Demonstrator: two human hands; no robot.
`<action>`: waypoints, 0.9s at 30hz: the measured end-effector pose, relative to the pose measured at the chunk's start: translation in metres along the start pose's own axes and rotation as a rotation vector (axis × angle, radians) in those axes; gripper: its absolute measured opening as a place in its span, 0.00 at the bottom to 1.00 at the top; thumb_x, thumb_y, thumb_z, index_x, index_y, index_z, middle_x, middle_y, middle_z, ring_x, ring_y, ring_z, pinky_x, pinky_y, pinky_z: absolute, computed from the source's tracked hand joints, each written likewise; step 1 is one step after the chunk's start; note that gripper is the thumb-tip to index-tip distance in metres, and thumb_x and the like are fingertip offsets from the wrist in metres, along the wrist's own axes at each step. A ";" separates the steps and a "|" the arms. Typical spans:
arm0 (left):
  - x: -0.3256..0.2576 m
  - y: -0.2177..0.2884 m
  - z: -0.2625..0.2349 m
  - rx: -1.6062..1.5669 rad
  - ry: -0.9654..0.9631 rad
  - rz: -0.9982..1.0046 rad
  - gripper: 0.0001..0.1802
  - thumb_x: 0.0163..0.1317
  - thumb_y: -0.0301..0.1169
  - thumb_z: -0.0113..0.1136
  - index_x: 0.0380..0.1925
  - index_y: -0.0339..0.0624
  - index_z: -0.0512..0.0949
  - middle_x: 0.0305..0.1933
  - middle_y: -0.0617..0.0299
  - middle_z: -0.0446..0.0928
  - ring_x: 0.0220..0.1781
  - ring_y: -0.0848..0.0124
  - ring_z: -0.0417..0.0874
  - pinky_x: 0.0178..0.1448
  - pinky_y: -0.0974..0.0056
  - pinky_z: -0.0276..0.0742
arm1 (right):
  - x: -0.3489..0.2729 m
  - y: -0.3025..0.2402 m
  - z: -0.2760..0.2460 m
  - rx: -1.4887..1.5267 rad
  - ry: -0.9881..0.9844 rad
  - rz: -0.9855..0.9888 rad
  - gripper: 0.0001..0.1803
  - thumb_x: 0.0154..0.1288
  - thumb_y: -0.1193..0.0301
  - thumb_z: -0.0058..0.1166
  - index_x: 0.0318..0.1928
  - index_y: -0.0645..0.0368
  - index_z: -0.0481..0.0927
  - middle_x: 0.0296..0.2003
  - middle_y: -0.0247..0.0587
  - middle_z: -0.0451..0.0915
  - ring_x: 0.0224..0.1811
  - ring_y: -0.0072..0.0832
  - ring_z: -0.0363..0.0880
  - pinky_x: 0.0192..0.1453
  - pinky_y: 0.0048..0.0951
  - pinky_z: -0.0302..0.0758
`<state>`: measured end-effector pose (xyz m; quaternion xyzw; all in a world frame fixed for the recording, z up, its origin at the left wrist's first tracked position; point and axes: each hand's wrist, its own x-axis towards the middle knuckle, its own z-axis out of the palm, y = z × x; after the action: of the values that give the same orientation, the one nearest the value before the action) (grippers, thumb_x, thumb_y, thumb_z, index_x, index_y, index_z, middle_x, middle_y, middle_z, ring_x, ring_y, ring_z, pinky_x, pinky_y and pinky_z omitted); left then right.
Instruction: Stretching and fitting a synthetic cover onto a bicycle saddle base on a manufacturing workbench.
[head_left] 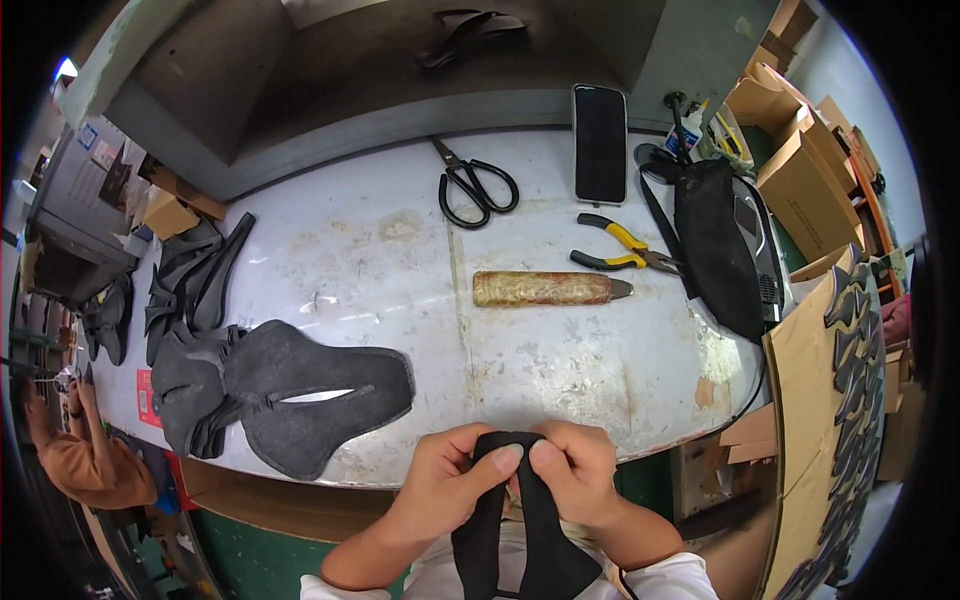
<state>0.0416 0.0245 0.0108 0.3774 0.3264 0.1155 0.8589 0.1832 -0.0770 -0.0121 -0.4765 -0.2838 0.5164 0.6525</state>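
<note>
Near the table's front edge, both my hands pinch a soft black piece with a long slit, which looks like a shoe upper (541,520). My left hand (440,482) grips its top edge from the left, thumb pressed on the front. From the right, my right hand (583,472) grips the same edge, its thumb close beside the other. The two legs of the piece hang down toward my lap. Similar dark grey shoe uppers (300,365) lie stacked on the table to the left, the top one flat with its slit showing.
Scissors (475,185), yellow-black pliers (625,245) and a tape-wrapped knife (545,288) lie on the table (340,260). A phone (600,145) stands at the back by the grey shelf (400,120). At right are a black pouch (715,240) and cardboard boxes (805,190). Another person (95,465) is far left.
</note>
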 end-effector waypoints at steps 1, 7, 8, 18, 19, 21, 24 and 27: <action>0.000 0.001 0.000 0.004 0.002 0.002 0.09 0.69 0.30 0.59 0.38 0.34 0.79 0.31 0.62 0.81 0.28 0.79 0.79 0.33 0.73 0.76 | 0.000 -0.005 0.002 -0.110 -0.005 -0.039 0.18 0.76 0.66 0.47 0.27 0.62 0.72 0.20 0.31 0.73 0.21 0.14 0.66 0.24 0.21 0.63; -0.005 0.059 0.001 0.189 -0.096 0.004 0.07 0.64 0.25 0.63 0.39 0.31 0.80 0.31 0.59 0.83 0.33 0.77 0.82 0.38 0.73 0.78 | 0.000 0.008 -0.024 -0.140 0.049 -0.061 0.23 0.78 0.57 0.37 0.31 0.62 0.73 0.20 0.32 0.71 0.22 0.17 0.66 0.26 0.22 0.63; -0.003 0.072 0.002 0.222 -0.044 0.069 0.07 0.64 0.25 0.64 0.38 0.31 0.80 0.30 0.62 0.82 0.31 0.79 0.81 0.35 0.74 0.77 | -0.005 0.010 -0.032 -0.122 0.147 -0.065 0.24 0.79 0.56 0.35 0.33 0.62 0.74 0.20 0.33 0.71 0.23 0.17 0.66 0.26 0.23 0.63; 0.124 0.257 -0.041 1.402 0.462 1.643 0.09 0.52 0.23 0.70 0.34 0.34 0.82 0.38 0.53 0.84 0.43 0.59 0.85 0.53 0.58 0.78 | -0.019 0.024 -0.067 -0.412 0.231 -0.406 0.20 0.77 0.59 0.42 0.34 0.64 0.73 0.19 0.37 0.74 0.18 0.20 0.69 0.23 0.22 0.65; 0.146 0.263 -0.059 1.430 0.497 1.582 0.09 0.55 0.26 0.69 0.34 0.34 0.82 0.39 0.52 0.84 0.46 0.56 0.85 0.58 0.54 0.76 | -0.018 0.024 -0.066 -0.399 0.227 -0.431 0.21 0.76 0.59 0.43 0.33 0.65 0.74 0.18 0.37 0.74 0.17 0.21 0.70 0.21 0.23 0.65; 0.190 0.261 -0.098 1.719 0.638 1.449 0.10 0.59 0.32 0.64 0.31 0.35 0.81 0.38 0.51 0.83 0.48 0.51 0.82 0.63 0.47 0.70 | -0.018 0.024 -0.064 -0.374 0.235 -0.447 0.21 0.76 0.59 0.43 0.33 0.65 0.74 0.18 0.38 0.74 0.17 0.21 0.69 0.22 0.23 0.65; 0.240 0.246 -0.098 1.691 0.626 1.248 0.15 0.58 0.37 0.65 0.39 0.38 0.81 0.51 0.49 0.79 0.60 0.51 0.76 0.68 0.43 0.64 | -0.017 0.020 -0.065 -0.354 0.231 -0.461 0.20 0.76 0.60 0.45 0.34 0.65 0.74 0.18 0.37 0.74 0.18 0.20 0.70 0.22 0.22 0.66; 0.275 0.244 -0.068 1.793 0.792 1.351 0.19 0.57 0.41 0.66 0.44 0.42 0.80 0.60 0.46 0.73 0.70 0.48 0.65 0.70 0.38 0.58 | -0.018 0.014 -0.061 -0.503 0.256 -0.388 0.19 0.75 0.59 0.46 0.35 0.64 0.76 0.23 0.37 0.74 0.20 0.22 0.69 0.25 0.24 0.67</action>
<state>0.2182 0.3536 0.0232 0.8771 0.2684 0.3838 -0.1065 0.2244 -0.1140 -0.0457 -0.6206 -0.4032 0.2325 0.6311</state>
